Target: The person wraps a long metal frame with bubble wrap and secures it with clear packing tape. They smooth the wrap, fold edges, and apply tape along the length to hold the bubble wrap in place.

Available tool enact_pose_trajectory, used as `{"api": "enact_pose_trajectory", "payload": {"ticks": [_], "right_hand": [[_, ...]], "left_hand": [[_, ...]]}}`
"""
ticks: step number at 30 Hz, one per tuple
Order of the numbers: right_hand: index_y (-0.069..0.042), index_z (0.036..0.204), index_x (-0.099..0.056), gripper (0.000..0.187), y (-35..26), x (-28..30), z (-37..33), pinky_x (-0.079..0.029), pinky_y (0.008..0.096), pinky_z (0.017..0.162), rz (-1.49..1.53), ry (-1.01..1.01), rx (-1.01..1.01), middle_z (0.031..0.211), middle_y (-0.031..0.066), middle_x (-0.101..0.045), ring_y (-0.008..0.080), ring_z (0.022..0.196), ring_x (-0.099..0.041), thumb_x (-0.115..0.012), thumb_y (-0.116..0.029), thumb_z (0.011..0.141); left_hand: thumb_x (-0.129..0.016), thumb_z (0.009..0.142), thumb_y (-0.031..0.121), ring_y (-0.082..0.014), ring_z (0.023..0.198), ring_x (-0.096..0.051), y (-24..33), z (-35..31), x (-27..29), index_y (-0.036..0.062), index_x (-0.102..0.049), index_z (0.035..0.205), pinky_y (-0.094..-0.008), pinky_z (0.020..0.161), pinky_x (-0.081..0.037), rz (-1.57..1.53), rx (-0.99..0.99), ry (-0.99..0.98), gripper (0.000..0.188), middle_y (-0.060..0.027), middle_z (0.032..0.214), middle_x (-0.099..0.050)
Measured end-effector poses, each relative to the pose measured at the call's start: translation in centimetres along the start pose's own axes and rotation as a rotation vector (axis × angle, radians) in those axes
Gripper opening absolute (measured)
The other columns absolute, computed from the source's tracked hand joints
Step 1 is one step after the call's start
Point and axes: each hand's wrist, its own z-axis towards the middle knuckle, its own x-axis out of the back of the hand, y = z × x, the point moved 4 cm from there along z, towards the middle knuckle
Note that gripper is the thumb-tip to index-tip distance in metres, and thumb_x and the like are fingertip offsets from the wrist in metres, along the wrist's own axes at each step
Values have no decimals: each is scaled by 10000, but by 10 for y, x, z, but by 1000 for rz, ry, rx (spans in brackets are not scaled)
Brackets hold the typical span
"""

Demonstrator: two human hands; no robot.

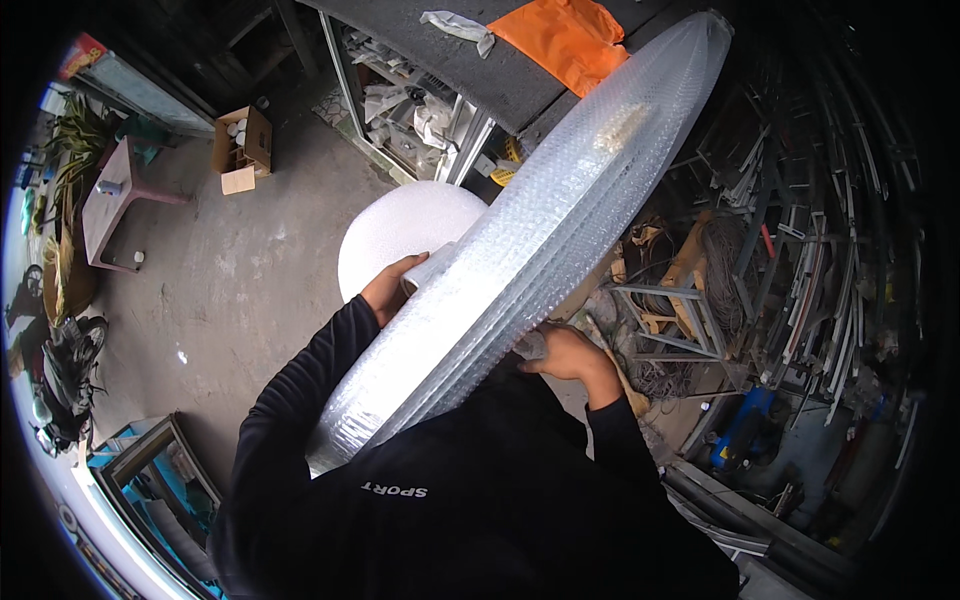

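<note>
A big bubble wrap roll [500,260] leans across my front, slanting from my lap at the lower left up to the far right. Its clear layers show as ridges along the right side, and a yellowish patch shows through near the top. My left hand [388,288] grips it from the left, around a pale tube-like stub [428,268] that sticks out there. On the other side my right hand [568,354] closes around a greyish stub [530,346] at the roll's middle. Part of the fingers of both hands is hidden. Behind the roll is a round white foam piece [400,225].
A dark workbench [420,50] with an orange sheet [565,40] stands ahead, shelves below. An open cardboard box [243,145] and a pinkish table [120,195] are at left. Metal frames [690,310], long bars and a blue tool [748,425] crowd the right. Window frames [165,480] lean at lower left.
</note>
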Motion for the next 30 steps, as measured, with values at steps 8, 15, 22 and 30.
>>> {"api": "enact_pose_trajectory", "payload": {"ticks": [8, 15, 22, 30], "right_hand": [[79, 1394, -681, 717, -203, 158, -16, -633, 511, 997, -39, 582, 773, 1272, 277, -754, 390, 1202, -754, -911, -429, 943], [139, 1259, -798, 1096, -256, 124, 165, -675, 479, 836, -467, -413, 268, 1243, 346, -798, 444, 1018, -826, -980, -655, 525], [90, 1303, -594, 902, -232, 230, -51, -662, 500, 971, -328, 476, 580, 1111, 315, -765, 491, 1054, -805, -997, -419, 677], [9, 1665, -357, 1239, 31, -26, -54, -485, 608, 1203, 311, 623, 153, 1505, 305, -517, 535, 1424, -545, -1028, -231, 652]], "left_hand": [[-586, 1175, 521, -267, 967, -841, 17, 2, 8, 35, -580, 1554, -390, 752, -737, -105, 43, -170, 616, -174, 1319, -768], [-414, 1239, 501, -309, 1068, -830, 21, 0, 29, 89, -515, 1632, -477, 924, -755, -197, -75, -333, 578, -159, 1361, -729], [-473, 1226, 547, -318, 1324, -768, 9, -25, -51, 14, -513, 1687, -426, 1130, -640, 144, -304, -488, 707, -229, 1555, -690], [-641, 1122, 629, -319, 1347, -749, -8, 38, -48, -8, -487, 1712, -406, 1141, -607, 2, 111, -282, 882, -255, 1590, -671]]}}
